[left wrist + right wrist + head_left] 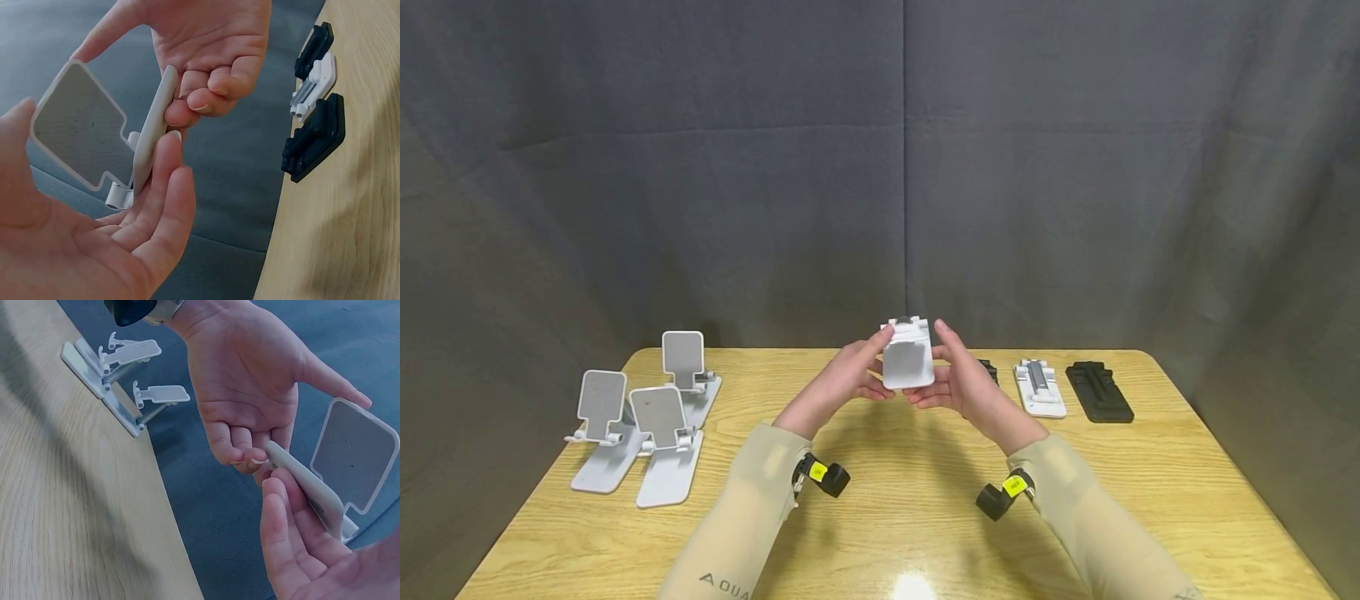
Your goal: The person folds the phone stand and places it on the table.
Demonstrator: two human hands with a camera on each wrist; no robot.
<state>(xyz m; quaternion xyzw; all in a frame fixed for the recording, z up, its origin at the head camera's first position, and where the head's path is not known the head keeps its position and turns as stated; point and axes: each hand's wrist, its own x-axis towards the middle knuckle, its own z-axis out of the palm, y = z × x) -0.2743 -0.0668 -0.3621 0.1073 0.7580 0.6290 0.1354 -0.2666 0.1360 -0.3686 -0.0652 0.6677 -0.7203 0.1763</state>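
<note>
A white phone stand (908,367) with a grey pad is held up above the table between both hands. In the left wrist view its padded plate (78,128) is swung out at an angle from the base (153,125). My left hand (850,371) grips the stand from the left, thumb at the plate's edge and fingers against the base. From the right, my right hand (966,383) holds it likewise, its thumb at the plate's edge in the right wrist view and its fingertips on the base. The fingers partly hide the base.
Three unfolded white phone stands (670,479) are grouped on the left of the wooden table (887,500). On the right lie a folded white stand (1040,388), a folded black stand (1099,392) and another black one (990,369), partly behind my right hand. A dark curtain (775,208) hangs behind.
</note>
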